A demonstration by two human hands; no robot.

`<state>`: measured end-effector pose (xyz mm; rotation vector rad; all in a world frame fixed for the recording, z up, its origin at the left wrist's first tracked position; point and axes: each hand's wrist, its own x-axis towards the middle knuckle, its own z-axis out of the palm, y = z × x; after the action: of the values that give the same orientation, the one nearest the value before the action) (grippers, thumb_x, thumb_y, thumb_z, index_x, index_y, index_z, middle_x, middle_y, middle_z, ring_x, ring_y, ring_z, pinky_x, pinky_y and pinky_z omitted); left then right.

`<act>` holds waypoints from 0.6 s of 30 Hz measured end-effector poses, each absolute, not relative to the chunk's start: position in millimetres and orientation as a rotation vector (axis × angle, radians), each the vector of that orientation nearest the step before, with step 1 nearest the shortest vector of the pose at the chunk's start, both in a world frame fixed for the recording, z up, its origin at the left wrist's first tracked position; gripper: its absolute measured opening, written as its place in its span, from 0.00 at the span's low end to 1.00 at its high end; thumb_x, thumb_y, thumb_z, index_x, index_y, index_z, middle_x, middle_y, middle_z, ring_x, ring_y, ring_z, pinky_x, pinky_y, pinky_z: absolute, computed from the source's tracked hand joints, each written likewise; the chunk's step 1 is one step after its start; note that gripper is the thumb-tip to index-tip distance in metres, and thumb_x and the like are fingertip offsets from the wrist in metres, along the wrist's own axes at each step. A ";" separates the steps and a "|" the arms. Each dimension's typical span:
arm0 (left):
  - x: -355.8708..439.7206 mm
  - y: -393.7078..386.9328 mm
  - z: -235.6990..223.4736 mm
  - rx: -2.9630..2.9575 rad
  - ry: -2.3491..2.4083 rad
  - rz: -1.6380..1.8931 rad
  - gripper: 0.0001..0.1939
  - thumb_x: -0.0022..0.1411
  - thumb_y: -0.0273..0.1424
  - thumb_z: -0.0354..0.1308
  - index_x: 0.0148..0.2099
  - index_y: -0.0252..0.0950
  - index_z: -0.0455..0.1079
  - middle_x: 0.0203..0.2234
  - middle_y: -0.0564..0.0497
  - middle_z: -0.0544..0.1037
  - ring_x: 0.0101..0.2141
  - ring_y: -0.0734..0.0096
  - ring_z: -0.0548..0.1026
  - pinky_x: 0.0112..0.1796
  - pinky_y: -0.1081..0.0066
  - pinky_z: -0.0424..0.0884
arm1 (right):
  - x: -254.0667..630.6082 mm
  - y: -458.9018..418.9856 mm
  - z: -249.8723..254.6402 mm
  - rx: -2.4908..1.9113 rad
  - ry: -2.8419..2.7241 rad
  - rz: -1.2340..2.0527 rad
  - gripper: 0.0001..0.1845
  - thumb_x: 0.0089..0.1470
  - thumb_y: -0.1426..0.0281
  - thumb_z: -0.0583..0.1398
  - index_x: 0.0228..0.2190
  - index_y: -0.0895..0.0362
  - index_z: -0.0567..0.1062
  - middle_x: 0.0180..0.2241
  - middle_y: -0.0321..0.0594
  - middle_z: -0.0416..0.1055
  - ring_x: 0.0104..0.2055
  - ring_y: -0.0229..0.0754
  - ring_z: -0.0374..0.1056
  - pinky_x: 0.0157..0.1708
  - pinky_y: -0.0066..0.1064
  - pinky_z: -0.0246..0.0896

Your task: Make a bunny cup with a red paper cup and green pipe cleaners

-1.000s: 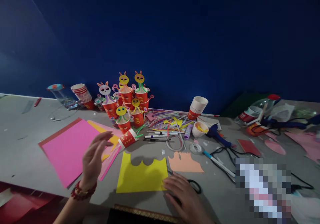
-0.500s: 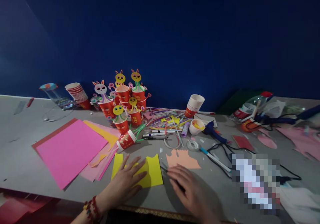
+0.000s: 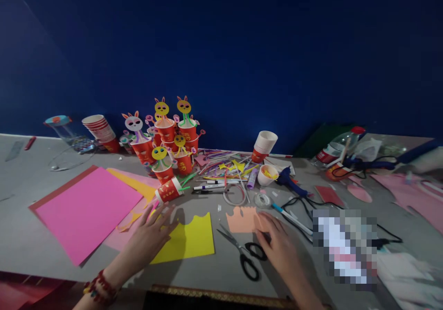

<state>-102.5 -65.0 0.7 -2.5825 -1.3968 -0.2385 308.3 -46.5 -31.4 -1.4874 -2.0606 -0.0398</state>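
Note:
My left hand [image 3: 150, 234], with a beaded bracelet at the wrist, has its fingers spread over the left part of a yellow paper sheet [image 3: 194, 238] with a scalloped cut edge. Whether it presses on the sheet I cannot tell. My right hand [image 3: 278, 241] reaches over the right end of a peach paper offcut [image 3: 240, 220], thumb and fingers apart; its fingertips are at the paper's edge. Between the hands lies a pair of scissors [image 3: 242, 249] with black handles, blades partly apart, beside my right thumb and held by neither hand.
Left are pink paper sheets [image 3: 90, 213]. Behind stand red cups with rabbit faces [image 3: 161, 153] and a tipped cup [image 3: 169, 189]. Pens [image 3: 211, 187], a tape roll [image 3: 262, 200], a blue glue gun [image 3: 292, 183] with black cable and a bottle [image 3: 334, 151] are around.
The scissors, previously mostly under my right hand, now lie uncovered on the table. My right hand has moved up and right to the peach paper; my left hand has shifted left over the yellow sheet.

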 end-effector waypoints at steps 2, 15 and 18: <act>-102.7 -65.0 7.1 -2.610 -1.371 -0.270 0.23 0.62 0.25 0.56 0.57 0.50 0.70 0.62 0.49 0.68 0.63 0.52 0.61 0.63 0.47 0.52 | 311.0 -47.4 -35.7 -1.496 -2.072 -0.036 0.13 0.61 0.67 0.55 0.45 0.55 0.74 0.46 0.47 0.77 0.49 0.53 0.72 0.49 0.46 0.69; -99.3 -57.3 23.2 -2.360 -1.579 -0.945 0.24 0.67 0.27 0.52 0.64 0.40 0.60 0.49 0.43 0.77 0.51 0.55 0.74 0.53 0.53 0.70 | 338.5 13.3 -16.0 -1.551 -2.184 -0.189 0.15 0.60 0.67 0.54 0.44 0.58 0.77 0.46 0.51 0.76 0.49 0.55 0.70 0.50 0.47 0.67; -88.8 -61.8 27.6 -2.461 -1.495 -0.956 0.17 0.66 0.25 0.54 0.56 0.42 0.68 0.53 0.44 0.74 0.55 0.55 0.71 0.54 0.53 0.69 | 337.9 19.5 -11.8 -1.561 -2.242 -0.194 0.13 0.59 0.71 0.54 0.39 0.57 0.78 0.46 0.50 0.76 0.49 0.55 0.68 0.50 0.48 0.66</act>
<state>-88.8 -61.8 27.6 -2.4606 -1.4951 -0.9558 337.9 19.5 -11.8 -1.5608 -2.2419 -0.1943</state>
